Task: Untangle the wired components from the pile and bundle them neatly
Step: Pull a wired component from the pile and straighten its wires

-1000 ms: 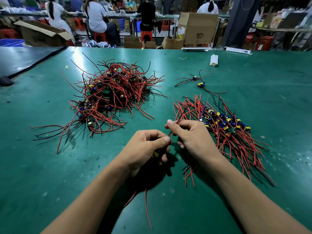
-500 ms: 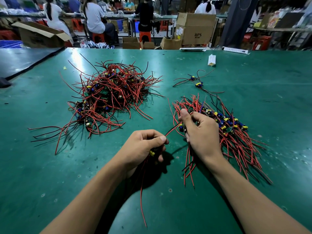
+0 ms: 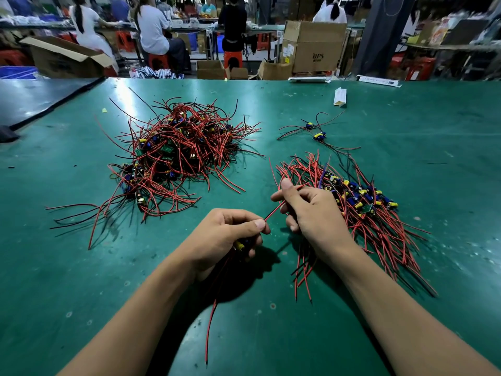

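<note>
Left grip [image 3: 225, 234] closed round wired component [image 3: 239, 244] at frame centre, right grip [image 3: 306, 210] pinching its red lead [image 3: 272, 213]; pile [image 3: 176, 156] upper left; we judge it light, floppy, snag-prone, best held by the body

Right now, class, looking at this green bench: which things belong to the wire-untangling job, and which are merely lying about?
Job: tangled pile of red-and-black wired components; neat fan of sorted wired components; single wired component held by left hand, its red wire pinched by right hand.
Lying about: small white cardboard box; brown cardboard cartons; long white packet.
</note>
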Demonstrator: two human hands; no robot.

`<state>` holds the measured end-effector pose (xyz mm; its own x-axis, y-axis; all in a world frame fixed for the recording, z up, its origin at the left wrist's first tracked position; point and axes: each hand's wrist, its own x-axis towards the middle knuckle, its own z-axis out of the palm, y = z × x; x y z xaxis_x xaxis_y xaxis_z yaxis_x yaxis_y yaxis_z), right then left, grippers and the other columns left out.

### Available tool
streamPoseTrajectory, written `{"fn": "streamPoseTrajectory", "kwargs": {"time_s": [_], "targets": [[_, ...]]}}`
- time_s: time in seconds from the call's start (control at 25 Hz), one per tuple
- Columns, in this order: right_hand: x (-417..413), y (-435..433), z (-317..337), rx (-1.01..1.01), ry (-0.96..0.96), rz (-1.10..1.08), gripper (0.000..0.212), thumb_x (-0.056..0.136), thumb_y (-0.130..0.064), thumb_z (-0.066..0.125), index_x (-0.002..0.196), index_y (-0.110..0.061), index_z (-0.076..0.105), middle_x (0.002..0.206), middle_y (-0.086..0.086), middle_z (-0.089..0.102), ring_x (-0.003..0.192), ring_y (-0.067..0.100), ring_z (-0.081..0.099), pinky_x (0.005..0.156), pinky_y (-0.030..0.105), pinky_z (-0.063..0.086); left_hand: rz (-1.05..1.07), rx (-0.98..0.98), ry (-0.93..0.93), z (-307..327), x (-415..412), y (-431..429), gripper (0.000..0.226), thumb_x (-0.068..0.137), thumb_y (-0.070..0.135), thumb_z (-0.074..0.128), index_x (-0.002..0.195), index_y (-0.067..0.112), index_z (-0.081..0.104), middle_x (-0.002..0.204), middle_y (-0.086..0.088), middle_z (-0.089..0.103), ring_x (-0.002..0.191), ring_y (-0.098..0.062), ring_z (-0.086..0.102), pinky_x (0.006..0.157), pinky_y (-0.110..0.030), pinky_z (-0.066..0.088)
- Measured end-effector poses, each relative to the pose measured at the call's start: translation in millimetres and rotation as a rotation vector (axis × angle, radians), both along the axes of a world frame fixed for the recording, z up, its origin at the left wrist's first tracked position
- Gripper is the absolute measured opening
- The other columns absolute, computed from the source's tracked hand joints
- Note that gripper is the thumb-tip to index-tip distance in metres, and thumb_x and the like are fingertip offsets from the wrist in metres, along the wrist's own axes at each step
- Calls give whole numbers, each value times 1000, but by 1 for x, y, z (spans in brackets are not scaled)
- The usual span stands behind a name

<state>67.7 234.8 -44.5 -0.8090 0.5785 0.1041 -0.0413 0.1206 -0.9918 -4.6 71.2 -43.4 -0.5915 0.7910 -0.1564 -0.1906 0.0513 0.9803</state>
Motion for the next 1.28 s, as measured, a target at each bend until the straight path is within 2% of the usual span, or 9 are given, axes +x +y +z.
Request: {"fn": "streamPoseTrajectory", "kwargs": {"time_s": [0.2, 0.28, 0.44, 0.52, 0.68, 0.84, 0.96, 1.16, 1.28], "targets": [[-3, -8, 7, -634, -14, 108, 57, 102, -52, 41, 76, -9, 70, 56, -1, 50, 32, 8, 33, 34, 18, 30, 64, 65, -110, 3, 1, -1, 15, 82, 18, 65, 85, 4, 70, 70, -12, 67, 51, -21, 62, 47, -23, 49], [-2, -11, 2, -426, -34, 157, 46, 103, -46, 44, 93, -10, 71, 62, 0, 57, 35, 10, 40, 38, 19, 34, 202, 176, -203, 6, -3, 2, 13, 91, 14, 57, 90, 2, 60, 75, -15, 70, 59, -25, 68, 52, -28, 54], [6, -27, -9, 501, -79, 287, 13, 88, -29, 76, 97, -20, 76, 73, -7, 67, 55, -1, 52, 58, 16, 43, 442, 415, -330, 12, -15, 0, 17, 103, 15, 39, 91, 8, 50, 92, -16, 75, 83, -28, 74, 66, -32, 61], [8, -34, -12, 601, -43, 342, 20, 80, -35, 83, 89, -20, 74, 69, -11, 65, 56, -3, 53, 58, 11, 39, 472, 435, -348, 12, -15, 0, 18, 104, 16, 37, 91, 11, 49, 98, -15, 75, 90, -27, 73, 71, -32, 60], [10, -44, -7, 398, 25, 257, 19, 88, -40, 73, 77, -25, 69, 63, -12, 67, 52, -2, 56, 54, 16, 44, 423, 440, -430, 7, -8, 7, 14, 103, 18, 38, 92, 15, 45, 104, -13, 74, 95, -26, 72, 75, -36, 59], [9, -34, 4, -45, 50, 258, 31, 96, -35, 65, 74, -14, 70, 63, 10, 67, 40, 18, 49, 43, 22, 39, 309, 473, -478, 7, -9, 3, 6, 94, 13, 47, 97, 12, 52, 115, -14, 71, 101, -29, 70, 85, -40, 58], [8, -25, 13, -271, 133, 362, 24, 86, -35, 71, 72, -17, 73, 69, 7, 67, 41, 14, 47, 42, 18, 37, 240, 484, -545, 6, -12, -1, 35, 77, 6, 46, 109, 3, 60, 112, -21, 69, 102, -36, 67, 96, -46, 51], [15, -19, 19, -281, 23, 622, 21, 83, -31, 74, 65, -20, 71, 57, -1, 60, 44, 6, 48, 41, 15, 34, 57, 160, -485, 13, -2, -1, 31, 79, 41, 63, 68, 14, 71, 59, -4, 62, 51, -16, 57, 44, -22, 50], [12, -16, 17, -346, 28, 514, 24, 81, -24, 73, 59, -21, 66, 55, -1, 55, 44, 8, 45, 44, 18, 31, -70, 143, -413, 14, 3, -5, 28, 78, 43, 69, 72, 16, 76, 67, -4, 69, 55, -15, 68, 49, -25, 54]]}}
